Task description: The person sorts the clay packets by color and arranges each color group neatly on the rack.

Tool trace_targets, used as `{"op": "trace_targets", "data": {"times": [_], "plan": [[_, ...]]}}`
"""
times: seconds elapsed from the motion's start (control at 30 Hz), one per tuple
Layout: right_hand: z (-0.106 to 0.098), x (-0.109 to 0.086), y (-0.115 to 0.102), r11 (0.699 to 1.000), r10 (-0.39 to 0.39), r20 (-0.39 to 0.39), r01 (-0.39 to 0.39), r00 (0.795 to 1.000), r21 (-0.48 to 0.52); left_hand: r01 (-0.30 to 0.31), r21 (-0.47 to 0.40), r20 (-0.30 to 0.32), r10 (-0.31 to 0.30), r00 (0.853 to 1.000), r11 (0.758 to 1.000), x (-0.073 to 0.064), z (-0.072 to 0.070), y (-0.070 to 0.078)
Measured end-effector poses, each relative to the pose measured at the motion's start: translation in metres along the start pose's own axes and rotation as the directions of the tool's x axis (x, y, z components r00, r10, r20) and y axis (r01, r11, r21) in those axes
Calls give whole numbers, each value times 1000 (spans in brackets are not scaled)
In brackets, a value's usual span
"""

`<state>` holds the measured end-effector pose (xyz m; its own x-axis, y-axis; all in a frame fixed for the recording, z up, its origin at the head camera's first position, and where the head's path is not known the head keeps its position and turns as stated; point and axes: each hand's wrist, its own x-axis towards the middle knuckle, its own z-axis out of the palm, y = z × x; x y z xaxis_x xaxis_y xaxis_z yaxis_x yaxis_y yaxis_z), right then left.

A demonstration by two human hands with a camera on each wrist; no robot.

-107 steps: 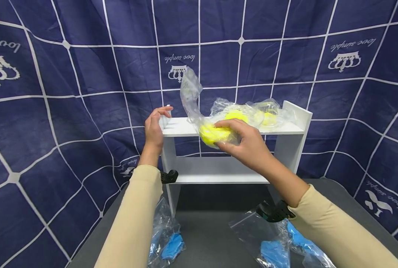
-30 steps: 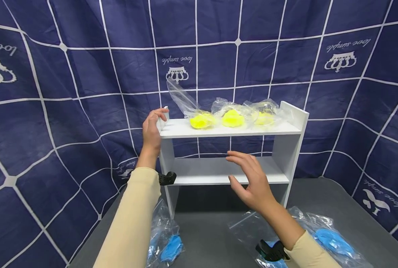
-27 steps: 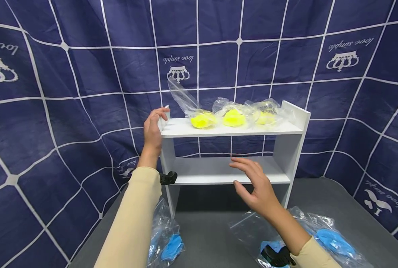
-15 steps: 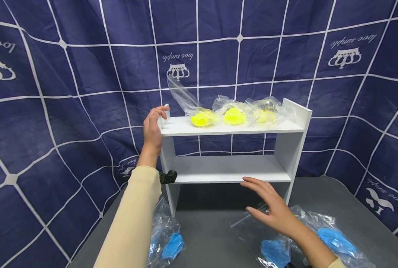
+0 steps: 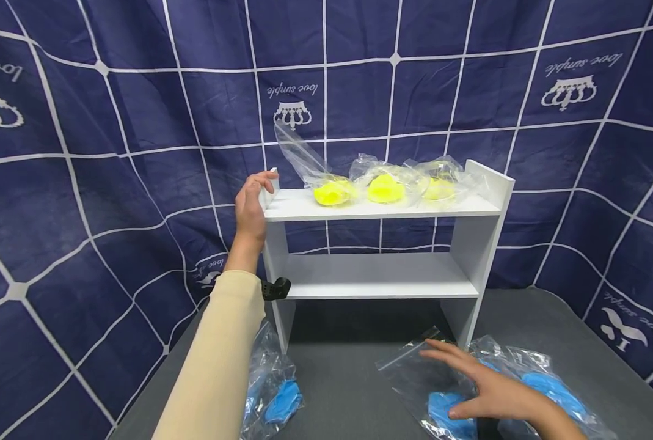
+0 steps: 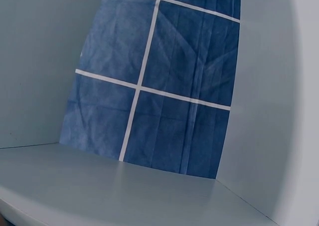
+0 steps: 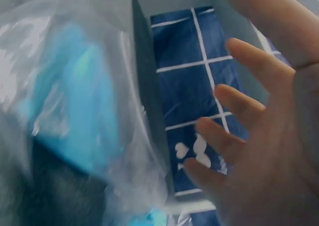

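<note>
My left hand holds the top of the left side panel of a white two-tier shelf, fingers bent over the panel's edge. My right hand is open, with fingers spread and nothing held, over a clear zip bag with a folded blue thing inside. In the right wrist view the spread fingers show beside this blue-filled bag. Along the top board sit three clear bags with yellow contents: a left one, a middle one and a right one. The left wrist view shows only the shelf's inside.
Another bag with blue contents lies on the dark grey table by my left forearm. Right of my right hand is a further bag with a blue item. A navy cloth with white grid lines hangs behind the shelf.
Earlier my right hand held a yellow-filled bag over the top board; that bag now sits at the board's left. The empty right hand has come down to the blue-filled bags. My left hand stays put.
</note>
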<state>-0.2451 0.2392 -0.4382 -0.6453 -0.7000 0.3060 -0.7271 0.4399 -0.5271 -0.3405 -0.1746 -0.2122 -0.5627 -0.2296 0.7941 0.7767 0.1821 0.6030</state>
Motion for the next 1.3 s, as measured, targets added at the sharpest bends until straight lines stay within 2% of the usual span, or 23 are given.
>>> {"op": "trace_targets", "data": {"times": [0.1,0.27,0.47,0.57,0.77,1.1,1.3], "plan": [[0,-9,6,998,-44,68,46,997,-33,4,4,-4,-4,1000,1000,0,0,1],[1,-17,10,999,-47,191,45,980,18,2,7,2,-2,1000,1000,0,0,2],[8,-21,16,996,-39,256,58,966,-65,9,7,-8,-9,1000,1000,-1,-1,0],[11,-22,20,990,-48,249,79,967,-116,5,-16,-1,-5,1000,1000,0,-1,-1],[17,-23,26,966,-133,166,165,977,-197,-6,-32,7,6,1000,999,1,0,-2],[24,-20,29,980,-139,102,151,985,-127,4,-42,8,-3,1000,999,-1,0,1],[26,-18,30,986,-119,84,128,989,-107,-2,-17,4,2,1000,1000,-1,0,2]]}}
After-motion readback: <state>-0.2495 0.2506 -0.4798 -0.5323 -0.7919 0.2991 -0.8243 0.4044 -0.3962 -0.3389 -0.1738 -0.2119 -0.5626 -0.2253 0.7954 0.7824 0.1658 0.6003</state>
